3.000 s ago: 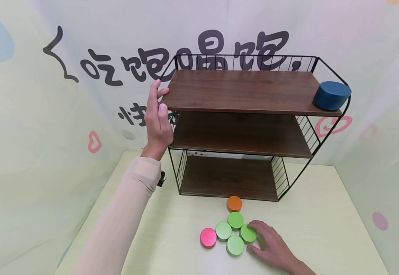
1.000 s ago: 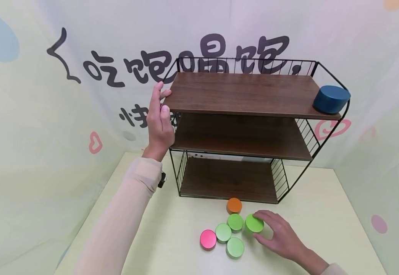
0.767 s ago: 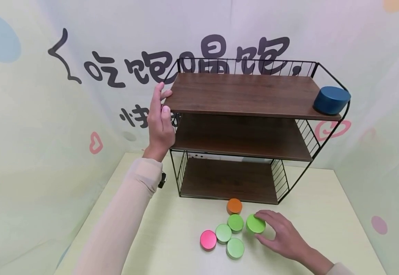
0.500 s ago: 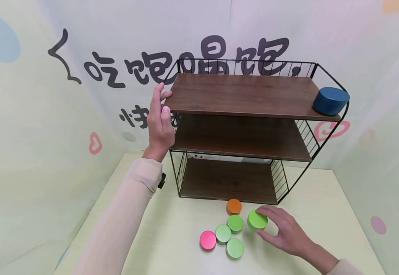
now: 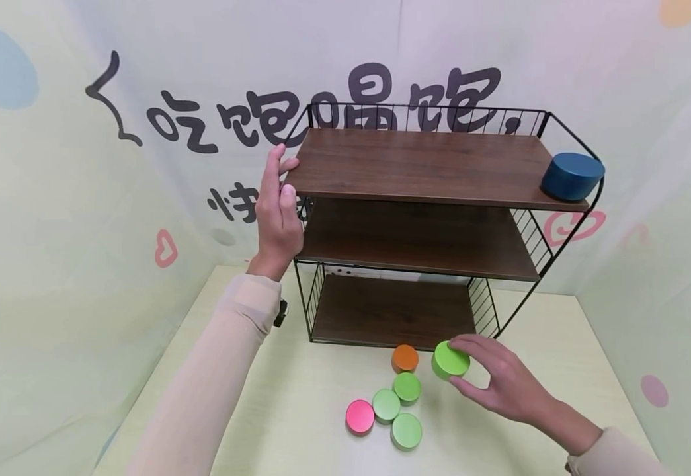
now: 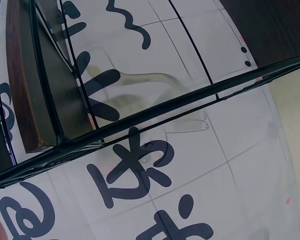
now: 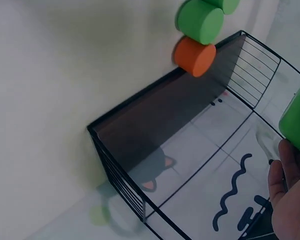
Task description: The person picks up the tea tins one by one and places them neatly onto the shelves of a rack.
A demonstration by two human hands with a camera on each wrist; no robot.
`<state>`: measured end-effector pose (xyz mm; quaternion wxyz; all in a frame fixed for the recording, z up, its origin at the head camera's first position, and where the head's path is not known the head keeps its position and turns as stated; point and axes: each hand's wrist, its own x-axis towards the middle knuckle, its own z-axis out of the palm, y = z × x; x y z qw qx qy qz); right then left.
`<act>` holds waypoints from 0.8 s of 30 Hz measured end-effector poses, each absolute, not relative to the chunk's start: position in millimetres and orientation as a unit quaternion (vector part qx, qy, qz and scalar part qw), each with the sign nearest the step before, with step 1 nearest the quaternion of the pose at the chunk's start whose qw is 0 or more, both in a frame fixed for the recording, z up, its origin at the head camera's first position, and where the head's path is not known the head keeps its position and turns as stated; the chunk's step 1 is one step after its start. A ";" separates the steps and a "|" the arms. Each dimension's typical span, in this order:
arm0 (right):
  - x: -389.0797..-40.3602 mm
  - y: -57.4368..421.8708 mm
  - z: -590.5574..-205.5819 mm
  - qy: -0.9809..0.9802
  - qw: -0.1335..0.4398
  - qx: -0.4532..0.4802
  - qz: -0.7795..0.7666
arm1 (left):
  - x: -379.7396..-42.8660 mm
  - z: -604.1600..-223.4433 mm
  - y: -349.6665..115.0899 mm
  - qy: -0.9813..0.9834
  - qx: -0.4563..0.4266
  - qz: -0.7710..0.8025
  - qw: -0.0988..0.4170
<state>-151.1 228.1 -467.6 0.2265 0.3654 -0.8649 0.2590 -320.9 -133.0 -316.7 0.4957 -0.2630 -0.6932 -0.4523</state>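
Note:
My right hand (image 5: pixel 508 383) pinches a bright green round tin (image 5: pixel 451 361) between thumb and fingers, raised above the table by the rack's front right. The right wrist view has this green tin (image 7: pixel 297 120) at its right edge, fingers underneath. On the left, my left hand (image 5: pixel 276 211) holds the upper left side of a black wire rack (image 5: pixel 416 165) with brown wood shelves, its thumb at the front edge. Only a sliver of that hand enters the left wrist view, beside the rack's wire rail (image 6: pixel 150 112). A larger blue tin (image 5: pixel 572 177) stands on the top shelf's right end.
On the table before the rack stand an orange tin (image 5: pixel 405 358), a green tin (image 5: pixel 407 388), two pale green tins (image 5: pixel 386 405) and a pink tin (image 5: pixel 360 416). A printed cloth backdrop (image 5: pixel 161 185) surrounds the table on the back and sides.
The bright green tin has left the cluster. My right hand has lifted it up and toward the rack, slightly rightward. The left hand keeps its place on the rack.

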 end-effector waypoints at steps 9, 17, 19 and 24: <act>-159.7 231.8 -435.9 -0.862 0.230 0.365 0.267 | -321.1 -317.6 -133.0 -0.697 -0.260 -0.447 0.497; -169.7 234.5 -415.9 -0.847 0.255 0.384 0.266 | -321.3 -317.5 -133.6 -0.695 -0.262 -0.450 0.497; -171.2 234.9 -410.0 -0.844 0.259 0.386 0.267 | -321.2 -317.3 -133.4 -0.695 -0.262 -0.450 0.496; -175.8 234.0 -393.7 -0.833 0.275 0.400 0.264 | -321.1 -316.8 -133.1 -0.693 -0.264 -0.450 0.497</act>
